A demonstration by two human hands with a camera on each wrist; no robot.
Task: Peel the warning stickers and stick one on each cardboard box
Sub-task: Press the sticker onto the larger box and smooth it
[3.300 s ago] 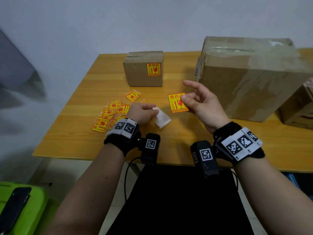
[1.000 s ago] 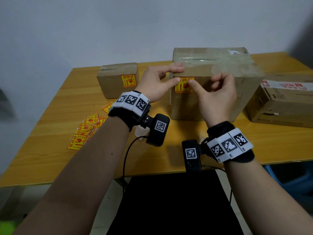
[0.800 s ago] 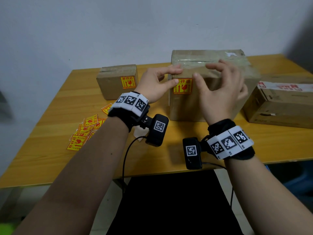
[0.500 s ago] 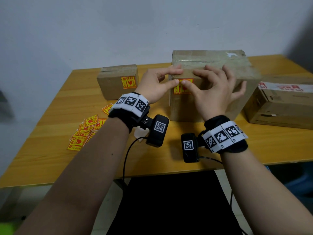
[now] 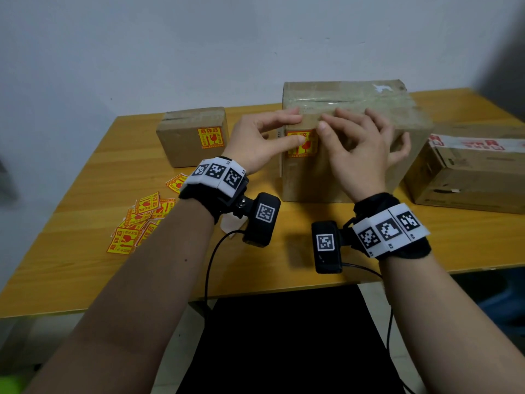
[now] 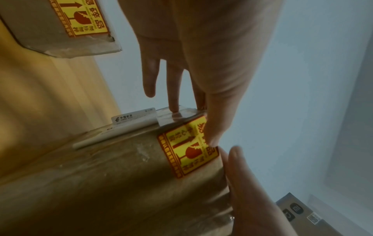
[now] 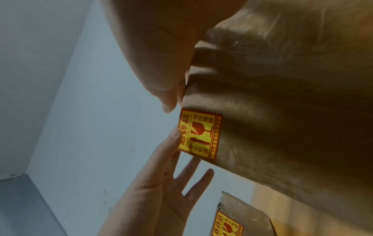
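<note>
A yellow-and-red warning sticker (image 5: 302,145) sits on the front face of the large taped cardboard box (image 5: 355,98), near its upper left corner. My left hand (image 5: 295,129) has its thumb pressed on the sticker's left part (image 6: 189,148), with straight fingers on the box's top edge. My right hand (image 5: 335,120) lies flat and spread on the front face just right of the sticker (image 7: 199,135), thumb at its upper right corner. The small box (image 5: 193,136) at the left bears its own sticker (image 5: 210,137).
A third box (image 5: 468,172) with red-printed tape lies at the right. Several loose stickers (image 5: 142,220) are piled on the wooden table (image 5: 85,265) at the left. A white backing paper (image 5: 230,223) lies under my left wrist camera.
Earlier my right hand held the peeled sticker and my left held its backing. The sticker is now on the large box, and my right hand has gone from fingertip pressing to lying flat beside it.
</note>
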